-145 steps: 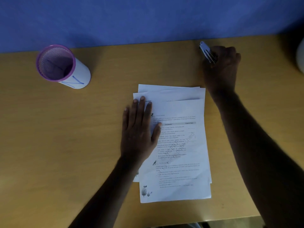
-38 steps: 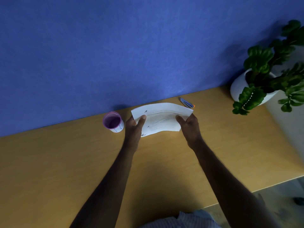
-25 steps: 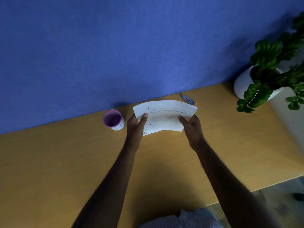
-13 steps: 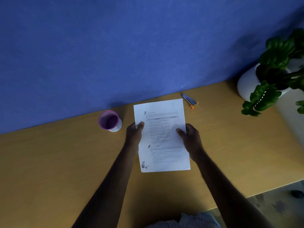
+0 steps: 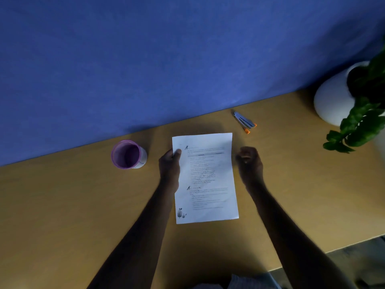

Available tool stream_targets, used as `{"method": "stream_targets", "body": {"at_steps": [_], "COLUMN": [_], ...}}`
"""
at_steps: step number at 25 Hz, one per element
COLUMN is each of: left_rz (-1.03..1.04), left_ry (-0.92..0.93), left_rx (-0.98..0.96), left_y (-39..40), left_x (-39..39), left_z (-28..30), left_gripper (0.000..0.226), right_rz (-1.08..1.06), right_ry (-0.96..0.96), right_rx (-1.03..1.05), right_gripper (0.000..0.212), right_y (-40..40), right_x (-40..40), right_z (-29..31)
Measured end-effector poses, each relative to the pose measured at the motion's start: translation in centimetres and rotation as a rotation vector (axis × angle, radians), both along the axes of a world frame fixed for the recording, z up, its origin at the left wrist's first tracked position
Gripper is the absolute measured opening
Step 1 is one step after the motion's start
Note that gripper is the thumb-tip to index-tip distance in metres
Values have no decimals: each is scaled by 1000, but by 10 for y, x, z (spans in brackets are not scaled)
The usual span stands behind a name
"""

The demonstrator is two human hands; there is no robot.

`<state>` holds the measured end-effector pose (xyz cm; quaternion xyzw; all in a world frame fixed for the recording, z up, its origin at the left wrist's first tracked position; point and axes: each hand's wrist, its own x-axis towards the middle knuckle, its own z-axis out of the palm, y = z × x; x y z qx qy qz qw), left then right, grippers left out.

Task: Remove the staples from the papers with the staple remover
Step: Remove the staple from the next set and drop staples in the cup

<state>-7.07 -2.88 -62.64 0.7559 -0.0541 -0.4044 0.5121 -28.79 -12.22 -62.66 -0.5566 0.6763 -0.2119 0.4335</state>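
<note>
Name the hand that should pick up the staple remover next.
Probably the right hand: it holds nothing and hovers beside the papers, nearer the staple remover. The left hand grips the papers' left edge.

A wooden table (image 5: 62, 205) is seen — on it are laid papers (image 5: 205, 178), a staple remover (image 5: 244, 122), a purple-rimmed cup (image 5: 128, 154) and a white plant pot (image 5: 333, 101) at upper right.

Bare desk (image 5: 291, 184) is lying open between the right hand (image 5: 249, 161) and the staple remover (image 5: 244, 122); a plant pot (image 5: 333, 101) is standing well off to the right.
</note>
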Motion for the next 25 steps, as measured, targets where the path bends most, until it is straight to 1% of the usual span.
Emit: {"method": "stream_targets", "body": {"at_steps": [2, 4, 6, 7, 8, 11, 13, 15, 16, 18, 20, 21, 23, 25], "left_rz": [-31, -72, -93, -98, -103, -114, -129, -148, -158, -168, -189, -192, -204, -216], "left_ry": [-47, -83, -105, -113, -116, -133, -156, -156, -147, -143, -141, -140, -125, -141], "left_rx": [12, 26, 26, 30, 34, 41, 49, 40, 37, 31, 17, 2, -27, -61], "left_y": [-4, -4, -3, -4, -4, -8, -8, -7, -6, -5, -4, -2, 3, 9], "left_x": [3, 6, 7, 7, 7, 7, 6, 3, 2, -1, -4, -7, -10, -13], "left_z": [-6, -13, -17, -18, -19, -16, -14, -11, -8, -1, 6, 10, 17, 24], "left_gripper": [22, 34, 44, 45, 45, 47, 50, 53, 53, 50, 47, 46, 40, 40], "right_rz": [-38, -38, -34, -26, -15, -19, -28, -19, -14, -53, -121, -127, -67, -57], "right_ry": [5, 44, 89, 115, 144, 195, 174, 133, 99, -28, -226, -349, -590, -747], "right_rx": [-91, -157, -143, -124, -107, -87, -61, -111, -161, -213, -198, -186, -175, -126], "right_gripper": [38, 51, 66, 69, 68, 53, 50, 49, 48, 45, 39, 33, 18, 18], "right_y": [-31, -59, -79, -87, -92, -103, -104, -99, -94, -82, -67, -59, -42, -26], "right_x": [5, 11, 15, 17, 18, 20, 18, 15, 14, 16, 24, 28, 34, 42], "right_z": [-4, -11, -20, -24, -27, -26, -22, -11, -5, 10, 31, 43, 63, 84]}}
